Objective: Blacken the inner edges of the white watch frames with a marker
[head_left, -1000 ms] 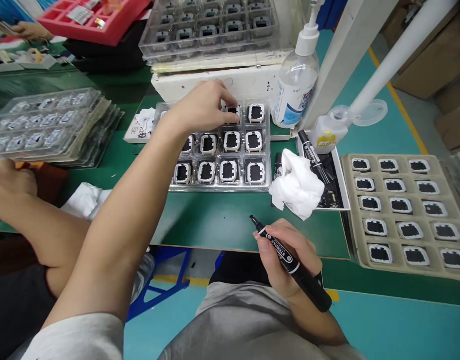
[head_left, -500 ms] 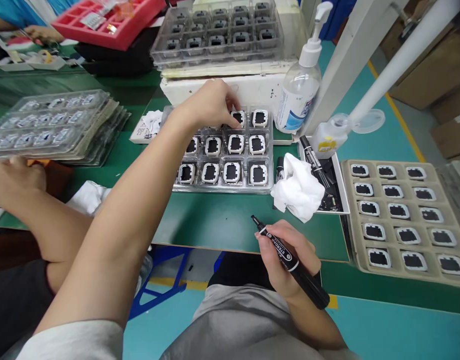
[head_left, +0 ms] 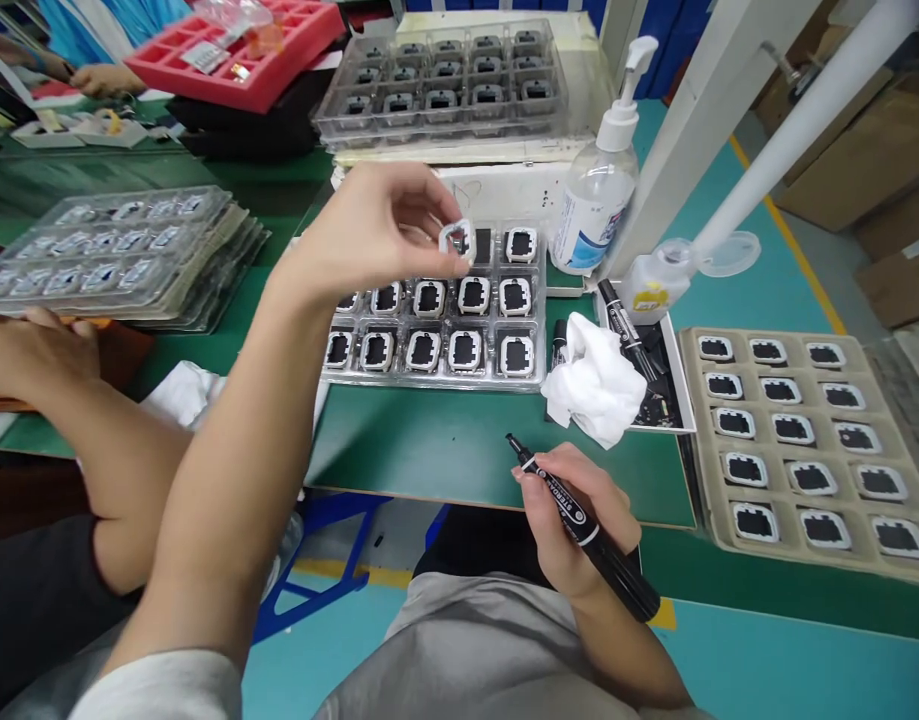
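My left hand (head_left: pixel 399 225) pinches a small white square frame (head_left: pixel 457 241) with rounded corners, held tilted above a clear plastic tray (head_left: pixel 436 380). More such white frames with dark centres, like this one (head_left: pixel 516 356), sit in the tray's compartments. Beside the raised frame, one compartment in the back row shows bare. Near the table's front edge, my right hand (head_left: pixel 579 510) grips a black marker pen (head_left: pixel 571 512) that is uncapped, its dark tip pointing up and left. A crumpled white cloth (head_left: pixel 595 380) lies between that hand and the pump bottle.
Behind the tray stand a pump bottle (head_left: pixel 590 200) and a stacked clear tray (head_left: pixel 444 125). To the right are a white box (head_left: pixel 684 400) of markers, a small squeeze bottle (head_left: pixel 660 280) and a beige tray (head_left: pixel 699 440) of frames. A co-worker's arm (head_left: pixel 114 440) rests at left.
My left hand has lifted a white frame out of the tray's back row and turned it up to the left. My right hand still holds the marker, hardly moved.
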A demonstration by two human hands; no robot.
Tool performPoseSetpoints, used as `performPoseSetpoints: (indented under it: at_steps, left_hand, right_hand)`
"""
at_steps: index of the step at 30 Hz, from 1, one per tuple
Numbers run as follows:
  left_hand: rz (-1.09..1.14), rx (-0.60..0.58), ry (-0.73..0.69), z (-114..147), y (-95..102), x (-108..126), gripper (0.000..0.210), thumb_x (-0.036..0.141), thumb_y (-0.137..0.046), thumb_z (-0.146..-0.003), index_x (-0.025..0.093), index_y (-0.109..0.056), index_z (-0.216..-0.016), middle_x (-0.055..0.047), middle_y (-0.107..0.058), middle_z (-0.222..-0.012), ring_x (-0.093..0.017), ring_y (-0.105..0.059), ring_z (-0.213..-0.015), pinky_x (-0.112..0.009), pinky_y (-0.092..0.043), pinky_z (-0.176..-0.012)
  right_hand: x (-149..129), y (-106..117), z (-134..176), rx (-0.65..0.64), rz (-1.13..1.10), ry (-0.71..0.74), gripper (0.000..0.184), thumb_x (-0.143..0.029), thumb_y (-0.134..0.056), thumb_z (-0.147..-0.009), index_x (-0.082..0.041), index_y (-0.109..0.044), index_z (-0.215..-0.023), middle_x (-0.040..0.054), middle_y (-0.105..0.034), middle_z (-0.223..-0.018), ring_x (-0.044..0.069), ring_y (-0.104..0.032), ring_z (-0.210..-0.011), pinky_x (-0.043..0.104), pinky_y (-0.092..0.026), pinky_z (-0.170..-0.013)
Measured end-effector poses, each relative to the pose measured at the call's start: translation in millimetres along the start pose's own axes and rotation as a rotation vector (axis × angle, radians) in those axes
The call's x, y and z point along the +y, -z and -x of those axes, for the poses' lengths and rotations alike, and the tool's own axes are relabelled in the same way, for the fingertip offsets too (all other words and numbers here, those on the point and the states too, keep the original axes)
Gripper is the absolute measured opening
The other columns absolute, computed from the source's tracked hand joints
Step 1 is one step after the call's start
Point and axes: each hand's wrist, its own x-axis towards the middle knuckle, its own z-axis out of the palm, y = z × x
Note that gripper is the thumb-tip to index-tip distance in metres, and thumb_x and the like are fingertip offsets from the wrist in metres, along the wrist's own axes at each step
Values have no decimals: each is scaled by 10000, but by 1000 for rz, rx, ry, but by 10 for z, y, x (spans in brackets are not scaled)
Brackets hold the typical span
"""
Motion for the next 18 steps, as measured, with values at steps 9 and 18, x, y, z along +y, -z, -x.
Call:
performPoseSetpoints:
  at_steps: [9,18]
  left_hand:
    - [518,234,156,1850,-1040,106,491,311,-1123,-863,291,-878,-1288,-101,-834,-1384,-207,-891,-865,-373,-819,-788]
    - [416,185,257,2119,-1491,168,397,257,-978,-1021,341,-843,-1386,-46,-917,-1179,-256,-928,-995,-400,-836,-956]
  right_hand:
    - [29,37,85,-18,-22,-55,335,-80,-845,-1047,-264,-818,-1325,43,-874,-1000,238,-873,-850,375,-767,-714]
    - [-53,-16,-39,-82,-26,-55,256,-98,-843,-1063,-275,-810,-1245,-4,-827,-898,205,-803,-714,602,-883,-1005]
